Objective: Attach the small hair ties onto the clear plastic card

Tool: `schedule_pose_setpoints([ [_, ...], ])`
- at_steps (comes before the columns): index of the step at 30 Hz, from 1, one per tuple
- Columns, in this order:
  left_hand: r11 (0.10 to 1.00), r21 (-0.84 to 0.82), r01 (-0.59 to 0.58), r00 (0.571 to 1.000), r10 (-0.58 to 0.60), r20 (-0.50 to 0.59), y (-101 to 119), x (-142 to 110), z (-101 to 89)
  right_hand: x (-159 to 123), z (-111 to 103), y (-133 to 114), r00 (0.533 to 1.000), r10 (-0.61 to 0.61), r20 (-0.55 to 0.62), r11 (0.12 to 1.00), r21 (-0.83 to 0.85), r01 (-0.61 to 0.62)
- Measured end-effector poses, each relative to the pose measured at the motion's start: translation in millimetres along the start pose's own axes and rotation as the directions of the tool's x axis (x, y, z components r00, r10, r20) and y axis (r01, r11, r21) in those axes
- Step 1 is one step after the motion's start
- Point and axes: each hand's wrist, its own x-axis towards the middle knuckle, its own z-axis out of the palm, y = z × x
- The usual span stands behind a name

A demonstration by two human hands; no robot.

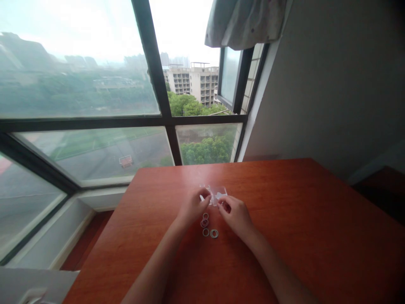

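Observation:
My left hand [193, 207] is at the middle of the table, its thumb and fingers curled together in a pinch. Facing it, my right hand [238, 214] is closed the same way, fingertips down near the table. Whatever lies between the fingers of either hand is too small to make out. Just beyond and between them is a small clear plastic container [223, 191] with whitish pieces in or beside it. On the near side of my hands lie several thin rings: a pair of overlapping rings [214, 233], a single ring [206, 232] and a small cluster [204, 222].
The reddish-brown wooden table [152, 261] reaches to a large window with a dark frame [167, 120]. One window pane [232, 76] stands ajar beneath a hanging curtain [247, 23]. A grey wall [322, 84] rises on the right.

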Motion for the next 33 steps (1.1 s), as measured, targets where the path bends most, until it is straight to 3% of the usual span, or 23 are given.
schedule_pose_setpoints([
  [5, 0.980, 0.179, 0.087, 0.982, -0.054, -0.183, -16, 7, -1.3, -2, -6, -3, 0.974, 0.018, 0.227, 0.997, -0.076, -0.001],
  [17, 0.958, 0.253, 0.138, 0.972, -0.082, -0.219, -18, 12, -1.7, -13, -20, -13, 0.852, 0.025, 0.524, 0.990, -0.130, 0.051],
  [20, 0.957, 0.261, 0.126, 0.971, -0.065, -0.231, -21, 9, -4.5, -15, -19, -19, 0.849, 0.018, 0.528, 0.985, -0.157, 0.076],
  [25, 0.963, 0.252, 0.098, 0.973, -0.040, -0.226, -24, 6, -7.8, -18, -15, -23, 0.889, -0.013, 0.458, 0.971, -0.207, 0.121],
  [33, 0.971, 0.227, 0.075, 0.977, -0.026, -0.211, -21, 5, -8.8, -16, -9, -15, 0.921, -0.006, 0.389, 0.983, -0.168, 0.077],
])
